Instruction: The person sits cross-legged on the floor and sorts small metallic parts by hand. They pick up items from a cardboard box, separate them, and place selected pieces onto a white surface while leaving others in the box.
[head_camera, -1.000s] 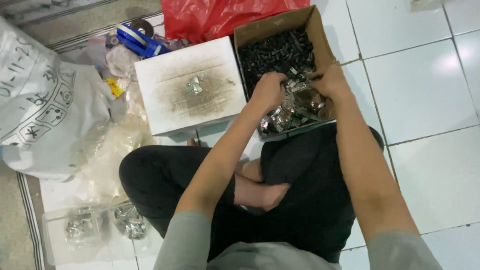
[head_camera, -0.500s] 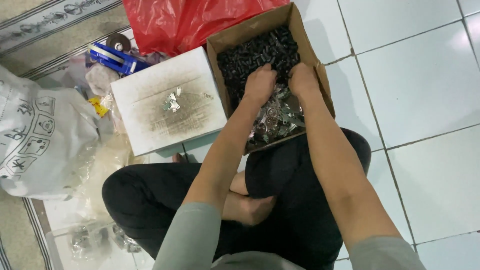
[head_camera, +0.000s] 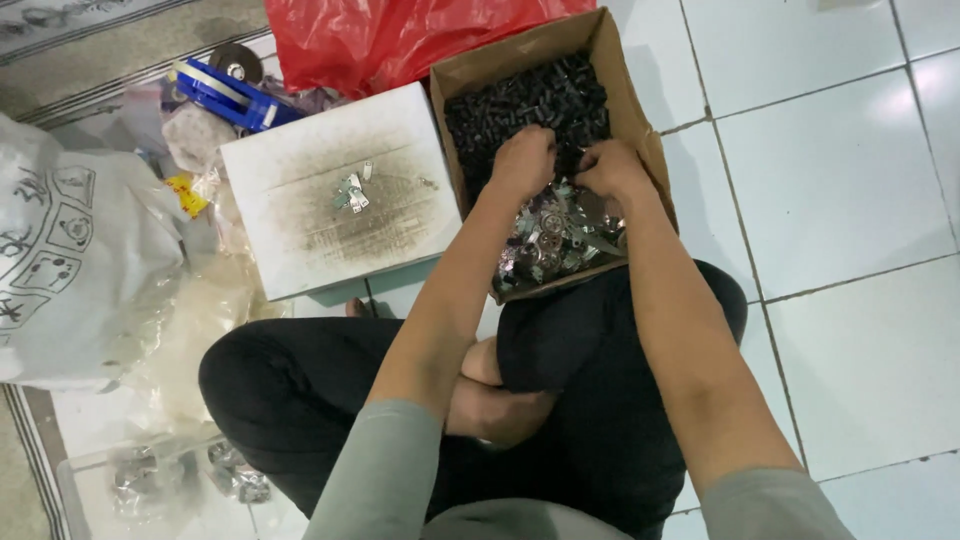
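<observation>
I sit cross-legged on a tiled floor with an open brown cardboard box (head_camera: 640, 120) resting against my knee. The box holds a heap of small black parts (head_camera: 530, 100) at the far end and shiny metal pieces (head_camera: 560, 240) at the near end. My left hand (head_camera: 522, 160) and my right hand (head_camera: 612, 168) are both down in the box, fingers curled into the parts where black and shiny meet. What the fingers grip is hidden.
A white block (head_camera: 340, 190) with a few small metal pieces (head_camera: 352, 190) on it stands left of the box. A red plastic bag (head_camera: 400, 40) lies behind. A white sack (head_camera: 70, 260), a blue tape dispenser (head_camera: 230, 90) and a clear tray (head_camera: 150, 480) sit at the left.
Both hands have shifted a little toward the far end of the box, onto the black parts. The camera has moved, so the box sits higher in view.
</observation>
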